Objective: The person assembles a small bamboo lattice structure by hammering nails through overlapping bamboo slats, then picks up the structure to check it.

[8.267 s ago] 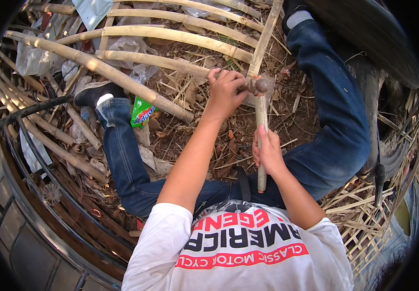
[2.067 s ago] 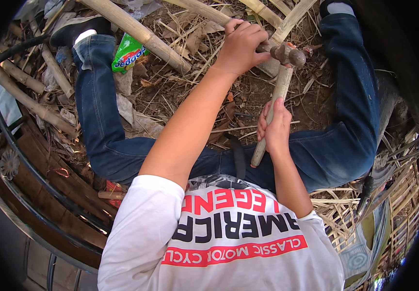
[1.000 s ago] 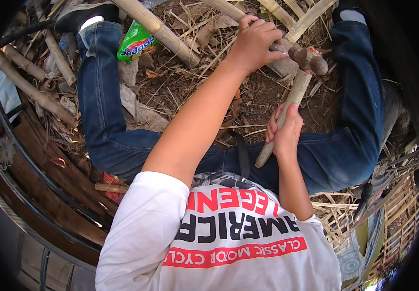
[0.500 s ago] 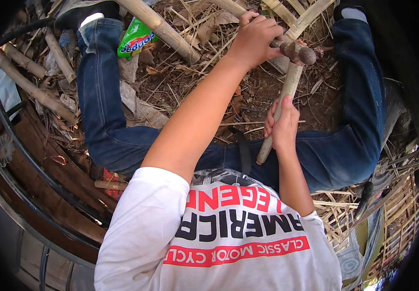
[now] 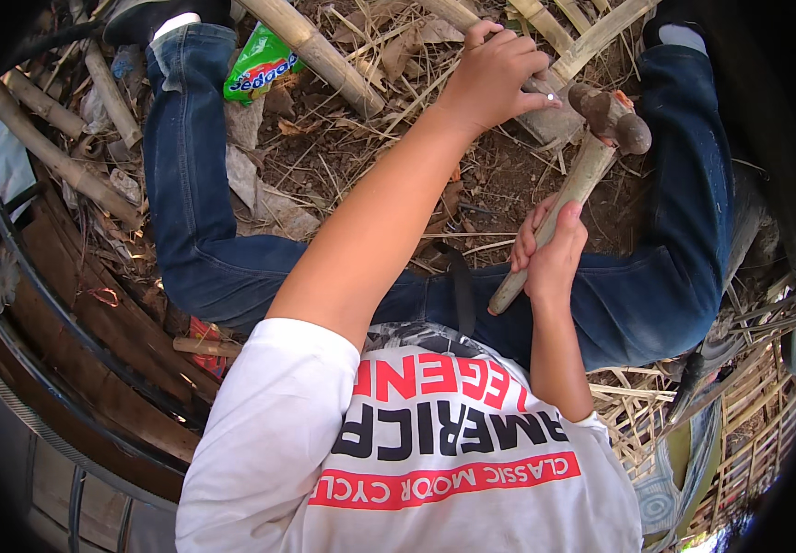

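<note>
- Head view: pinching bamboo strip [image 5: 449,11] in left hand [image 5: 501,78], beside crossing slat [image 5: 605,39].
- Gripping hammer [image 5: 590,166] by wooden handle in right hand [image 5: 553,247], head near left thumb.
- Could bruise thumb through off-line swing; could skew strip through loose pinch.
- Working over dirt [image 5: 497,195] littered with straw and leaves, near green packet [image 5: 264,64] and bamboo pole [image 5: 324,60].

The hammerhead [image 5: 610,119] is rough metal, the handle [image 5: 589,172] matt wood.
</note>
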Demonstrator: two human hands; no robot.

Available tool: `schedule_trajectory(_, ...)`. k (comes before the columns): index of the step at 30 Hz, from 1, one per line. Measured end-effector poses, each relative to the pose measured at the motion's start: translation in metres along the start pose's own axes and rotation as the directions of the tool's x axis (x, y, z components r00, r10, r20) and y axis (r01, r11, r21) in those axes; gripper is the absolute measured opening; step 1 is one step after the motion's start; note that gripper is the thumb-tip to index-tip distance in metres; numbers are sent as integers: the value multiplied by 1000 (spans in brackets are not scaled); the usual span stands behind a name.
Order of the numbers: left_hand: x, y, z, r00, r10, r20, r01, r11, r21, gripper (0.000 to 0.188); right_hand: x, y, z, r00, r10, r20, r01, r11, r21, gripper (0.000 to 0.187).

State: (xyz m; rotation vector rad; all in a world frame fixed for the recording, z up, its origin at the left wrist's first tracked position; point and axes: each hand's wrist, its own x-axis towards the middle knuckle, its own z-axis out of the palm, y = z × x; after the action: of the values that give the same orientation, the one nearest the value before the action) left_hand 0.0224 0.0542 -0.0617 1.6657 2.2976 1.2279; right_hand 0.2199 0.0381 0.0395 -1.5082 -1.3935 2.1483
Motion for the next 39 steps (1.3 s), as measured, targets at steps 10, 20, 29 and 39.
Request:
schedule_trajectory(10,-3,-2,0,1000,13,-16,-14,999,-31,31,-2,-2,2,1000,-16,-10,16,1000,18,54)
schedule_trajectory(20,-1,-1,-1,1000,-14,-8,14,1000,-7,33,4,-2,-1,999,48,-17,-48,999,2,54)
schedule_trajectory(29,-1,-3,-2,999,4,-37,-5,1000,-17,33,0,-4,5,1000,22,18,-20,996,-84,54)
schedule_trajectory(39,-2,-4,-1,1000,10,3,-10,1000,14,34,1,-6,1,999,45,11,-45,998,-41,57)
